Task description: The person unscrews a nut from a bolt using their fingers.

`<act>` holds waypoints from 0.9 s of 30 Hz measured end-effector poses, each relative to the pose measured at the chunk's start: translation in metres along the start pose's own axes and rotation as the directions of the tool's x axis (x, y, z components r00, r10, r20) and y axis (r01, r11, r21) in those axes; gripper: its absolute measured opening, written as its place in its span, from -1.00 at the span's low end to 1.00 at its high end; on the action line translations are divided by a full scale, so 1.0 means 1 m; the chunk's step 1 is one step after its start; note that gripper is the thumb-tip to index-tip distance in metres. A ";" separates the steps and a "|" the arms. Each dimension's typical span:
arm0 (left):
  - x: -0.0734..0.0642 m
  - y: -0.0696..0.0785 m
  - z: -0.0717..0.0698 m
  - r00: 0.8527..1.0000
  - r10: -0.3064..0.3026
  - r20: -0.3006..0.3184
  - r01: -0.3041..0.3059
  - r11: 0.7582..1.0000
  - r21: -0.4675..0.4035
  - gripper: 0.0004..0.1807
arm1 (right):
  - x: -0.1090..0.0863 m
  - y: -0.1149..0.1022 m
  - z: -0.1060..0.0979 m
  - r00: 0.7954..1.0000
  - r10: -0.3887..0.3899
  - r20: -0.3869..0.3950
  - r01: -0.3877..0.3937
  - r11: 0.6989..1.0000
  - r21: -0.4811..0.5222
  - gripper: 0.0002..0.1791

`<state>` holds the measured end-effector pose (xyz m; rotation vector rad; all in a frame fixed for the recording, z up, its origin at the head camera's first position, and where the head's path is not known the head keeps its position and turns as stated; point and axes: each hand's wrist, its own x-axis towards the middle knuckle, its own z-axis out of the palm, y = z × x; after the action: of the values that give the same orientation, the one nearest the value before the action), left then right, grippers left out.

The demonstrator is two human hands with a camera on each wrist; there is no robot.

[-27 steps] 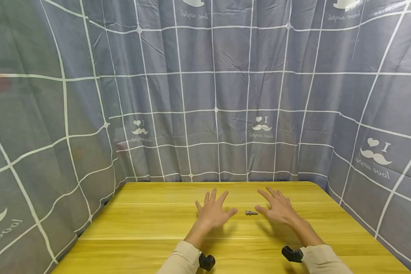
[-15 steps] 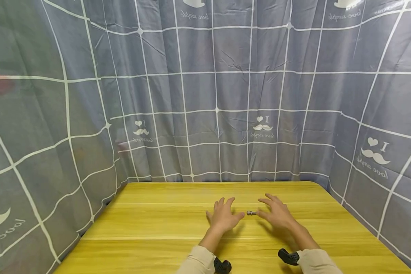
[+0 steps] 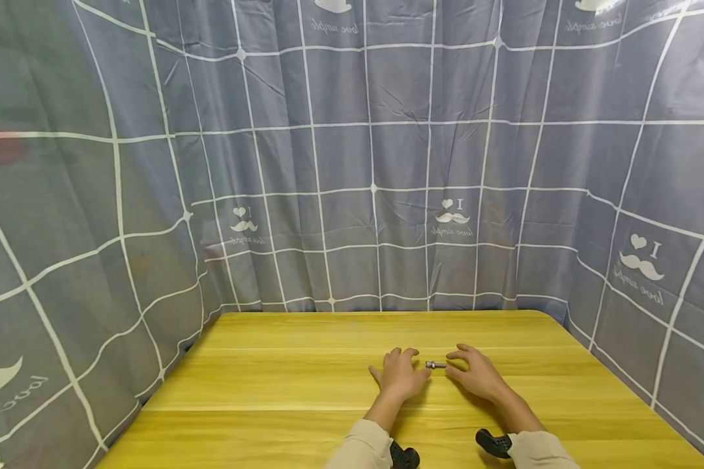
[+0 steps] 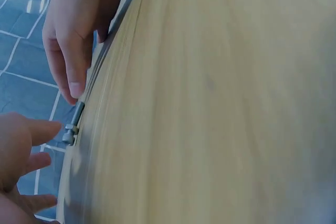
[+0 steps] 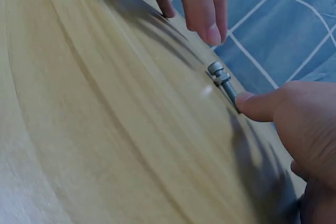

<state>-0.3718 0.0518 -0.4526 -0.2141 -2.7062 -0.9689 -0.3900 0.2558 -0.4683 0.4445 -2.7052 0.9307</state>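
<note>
A metal bolt (image 3: 436,365) with a nut threaded on near its head lies on the yellow wooden table (image 3: 270,378). Its head points toward my left hand (image 3: 402,376), its threaded end toward my right hand (image 3: 478,375). The left wrist view has the left fingers bent loosely beside the nut (image 4: 72,128), gripping nothing. Seen from the right wrist, the right thumb (image 5: 262,104) is at the bolt's threaded tip; whether it touches I cannot tell. Neither hand's fingers are closed round the bolt.
A grey curtain (image 3: 340,156) with white grid lines surrounds the table's back and sides. Black devices (image 3: 494,443) sit at both wrists, by the beige sleeves (image 3: 360,446).
My left hand has moved right, up to the bolt's head. The right hand has drawn its fingers in slightly by the threaded end. The bolt still lies on the table.
</note>
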 end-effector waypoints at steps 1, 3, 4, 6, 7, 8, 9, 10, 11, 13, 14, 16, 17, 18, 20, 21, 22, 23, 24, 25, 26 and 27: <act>0.000 0.001 0.001 1.000 -0.002 -0.005 0.002 1.000 0.005 -0.58 | 0.000 0.000 0.001 1.000 0.000 -0.003 0.000 1.000 0.002 -0.65; 0.001 0.004 0.004 1.000 -0.012 -0.013 0.012 1.000 0.008 -0.63 | 0.000 0.002 0.003 1.000 0.002 -0.014 -0.002 1.000 0.006 -0.72; 0.002 0.005 0.005 1.000 -0.019 -0.018 0.020 1.000 0.011 -0.65 | 0.000 0.002 0.004 1.000 0.003 -0.022 -0.003 1.000 0.006 -0.76; 0.002 0.006 0.008 0.999 -0.030 -0.032 0.030 0.999 0.011 -0.70 | 0.000 0.002 0.006 0.999 0.006 -0.037 -0.006 1.000 0.006 -0.84; 0.002 0.007 0.009 0.999 -0.034 -0.041 0.035 0.999 0.012 -0.72 | 0.000 0.003 0.007 0.999 0.008 -0.045 -0.008 1.000 0.004 -0.87; 0.003 0.008 0.010 0.998 -0.041 -0.046 0.041 0.999 0.008 -0.74 | 0.001 0.003 0.008 0.999 0.013 -0.053 -0.013 1.000 0.004 -0.90; 0.003 0.008 0.011 0.997 -0.045 -0.055 0.045 0.999 0.004 -0.77 | 0.001 0.003 0.009 0.998 0.011 -0.061 -0.011 1.000 -0.001 -0.92; 0.003 0.009 0.012 0.997 -0.050 -0.064 0.050 0.999 0.001 -0.79 | 0.002 0.002 0.010 0.998 0.011 -0.066 -0.011 1.000 -0.004 -0.94; 0.004 0.010 0.013 0.996 -0.053 -0.072 0.053 0.999 -0.002 -0.82 | 0.002 0.002 0.011 0.997 0.008 -0.070 -0.009 1.000 -0.009 -0.95; 0.004 0.010 0.015 0.994 -0.061 -0.088 0.060 0.998 -0.008 -0.87 | 0.003 0.002 0.012 0.997 0.007 -0.078 -0.009 1.000 -0.017 -0.96; 0.005 0.011 0.015 0.994 -0.064 -0.093 0.064 0.998 -0.010 -0.90 | 0.003 0.001 0.012 0.997 0.007 -0.082 -0.008 1.000 -0.019 -0.95; 0.005 0.012 0.016 0.993 -0.067 -0.101 0.066 0.998 -0.011 -0.94 | 0.004 0.001 0.014 0.996 0.008 -0.089 -0.010 1.000 -0.021 -0.93; 0.005 0.012 0.017 0.992 -0.068 -0.105 0.067 0.998 -0.014 -0.95 | 0.004 0.000 0.014 0.996 0.010 -0.094 -0.012 1.000 -0.022 -0.92; 0.004 0.013 0.017 0.992 -0.069 -0.110 0.067 0.998 -0.013 -0.94 | 0.004 0.000 0.014 0.995 0.014 -0.097 -0.016 1.000 -0.020 -0.90; 0.004 0.013 0.019 0.991 -0.075 -0.114 0.074 0.997 -0.016 -0.90 | 0.005 -0.001 0.015 0.995 0.010 -0.099 -0.012 1.000 -0.023 -0.90; 0.004 0.013 0.020 0.990 -0.079 -0.116 0.078 0.997 -0.017 -0.88 | 0.005 -0.001 0.015 0.995 0.005 -0.098 -0.008 1.000 -0.027 -0.92; 0.004 0.013 0.020 0.990 -0.082 -0.119 0.080 0.997 -0.018 -0.87 | 0.006 -0.001 0.015 0.995 0.004 -0.096 -0.007 1.000 -0.027 -0.91; 0.004 0.013 0.020 0.989 -0.081 -0.122 0.079 0.997 -0.021 -0.85 | 0.006 -0.001 0.015 0.995 0.000 -0.096 -0.003 1.000 -0.030 -0.91; 0.004 0.013 0.020 0.989 -0.080 -0.122 0.078 0.997 -0.023 -0.85 | 0.006 -0.001 0.015 0.995 0.000 -0.097 -0.003 1.000 -0.029 -0.92; 0.004 0.014 0.020 0.989 -0.082 -0.120 0.078 0.996 -0.031 -0.84 | 0.007 -0.001 0.015 0.995 -0.003 -0.097 0.000 1.000 -0.029 -0.92; 0.004 0.014 0.020 0.990 -0.083 -0.117 0.080 0.996 -0.037 -0.84 | 0.007 -0.001 0.015 0.995 0.001 -0.097 -0.003 1.000 -0.023 -0.93; 0.004 0.014 0.020 0.990 -0.080 -0.119 0.076 0.996 -0.037 -0.84 | 0.007 -0.001 0.015 0.995 0.001 -0.098 -0.003 1.000 -0.023 -0.93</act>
<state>-0.3767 0.0753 -0.4582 -0.0547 -2.6080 -1.0135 -0.3985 0.2447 -0.4768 0.3819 -2.6259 0.8970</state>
